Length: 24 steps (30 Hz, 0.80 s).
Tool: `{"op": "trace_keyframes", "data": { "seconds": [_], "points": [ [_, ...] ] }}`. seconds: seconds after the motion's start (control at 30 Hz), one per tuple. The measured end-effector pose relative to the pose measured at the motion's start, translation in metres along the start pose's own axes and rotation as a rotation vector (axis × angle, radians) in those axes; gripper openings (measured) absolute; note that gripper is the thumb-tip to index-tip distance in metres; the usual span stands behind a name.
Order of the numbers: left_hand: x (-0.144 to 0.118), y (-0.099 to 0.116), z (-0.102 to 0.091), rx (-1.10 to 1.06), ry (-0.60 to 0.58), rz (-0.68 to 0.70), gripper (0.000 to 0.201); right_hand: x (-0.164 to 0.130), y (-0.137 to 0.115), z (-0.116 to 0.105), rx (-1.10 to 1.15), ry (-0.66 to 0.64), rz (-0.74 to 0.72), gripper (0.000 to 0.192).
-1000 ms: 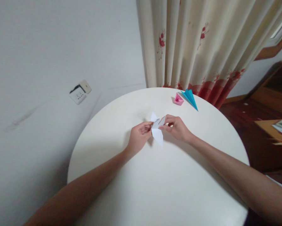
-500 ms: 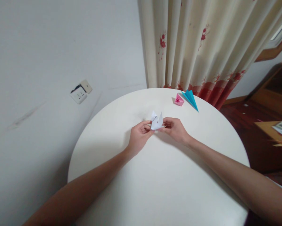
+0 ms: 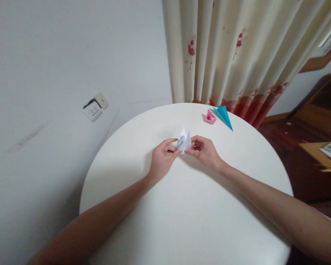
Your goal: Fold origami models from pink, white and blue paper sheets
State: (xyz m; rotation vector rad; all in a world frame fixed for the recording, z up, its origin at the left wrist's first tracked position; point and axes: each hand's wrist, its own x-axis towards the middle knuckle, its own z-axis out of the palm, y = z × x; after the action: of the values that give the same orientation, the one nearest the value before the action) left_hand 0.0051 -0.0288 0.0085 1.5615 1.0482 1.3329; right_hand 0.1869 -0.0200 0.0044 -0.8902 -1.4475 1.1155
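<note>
A small folded white paper [image 3: 184, 140] stands pinched between my two hands over the round white table [image 3: 187, 221]. My left hand [image 3: 162, 161] grips its left side with thumb and fingers. From the right, my right hand [image 3: 205, 151] holds the other side with its fingertips. The paper shows two upward points and is folded compactly. Its lower part is hidden by my fingers.
A pink folded paper piece [image 3: 209, 117] and a blue paper plane [image 3: 224, 115] lie near the table's far edge. A floral curtain [image 3: 232, 51] hangs behind. A wall socket [image 3: 95, 106] sits on the left wall. Wooden furniture [image 3: 320, 121] stands at right.
The white paper's long lower flap has been folded up, so it is now a smaller, compact shape. Both hands stayed in place, drawing slightly closer together.
</note>
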Motion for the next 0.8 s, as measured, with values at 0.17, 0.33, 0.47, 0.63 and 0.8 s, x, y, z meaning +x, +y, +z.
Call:
{"op": "trace_keyframes", "data": {
  "seconds": [0.17,0.33,0.47,0.63,0.8],
  "points": [
    [-0.0005,-0.0002,0.0003,-0.036,-0.028,0.019,0.052,-0.0001,-0.0022,-0.0013,-0.03,-0.019,-0.04,0.031],
    [-0.0007,-0.0016,0.0003,-0.027,-0.023,-0.002,0.057,-0.0003,-0.0048,-0.0035,-0.056,-0.046,-0.057,0.029],
    [-0.0001,0.0021,0.0005,0.037,-0.013,0.017,0.052,-0.0002,-0.0053,-0.0044,-0.042,-0.053,-0.059,0.03],
    [0.0003,0.0034,0.0004,0.038,-0.046,0.044,0.05,-0.0003,-0.0051,-0.005,-0.067,-0.047,-0.058,0.03],
    [-0.0003,-0.0006,-0.0006,0.073,-0.062,0.011,0.054,0.0019,0.0027,-0.0079,-0.134,-0.081,-0.079,0.027]
  ]
}}
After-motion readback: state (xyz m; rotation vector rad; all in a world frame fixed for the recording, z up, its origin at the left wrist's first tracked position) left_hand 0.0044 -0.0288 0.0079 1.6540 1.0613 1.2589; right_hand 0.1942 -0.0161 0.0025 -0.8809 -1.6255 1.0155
